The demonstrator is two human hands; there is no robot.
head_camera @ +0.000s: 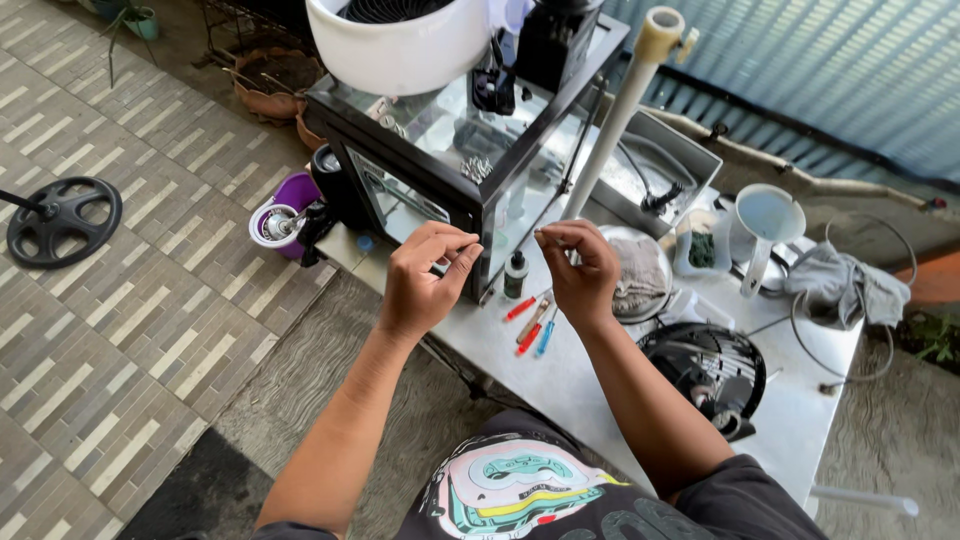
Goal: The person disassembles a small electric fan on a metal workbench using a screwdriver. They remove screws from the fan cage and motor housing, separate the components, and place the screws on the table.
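My left hand [425, 280] and my right hand [578, 268] are raised above the near edge of a white table [800, 410], fingertips pinched and facing each other. Each seems to pinch the end of something very thin, too small to make out. Behind them stands a black-framed glass box [470, 130] with a white fan housing [400, 45] on top. Below my hands a small dark-capped bottle [515, 275] stands, and red, orange and blue screwdrivers [532, 325] lie on the table.
A black fan grille [705, 370] lies at the table's near right. A cloth in a bowl [640, 275], a white jug [765, 220], a grey rag [845, 285] and a white pipe [625, 105] are behind. A purple bucket [285, 205] and black round base [62, 220] sit on the paved floor.
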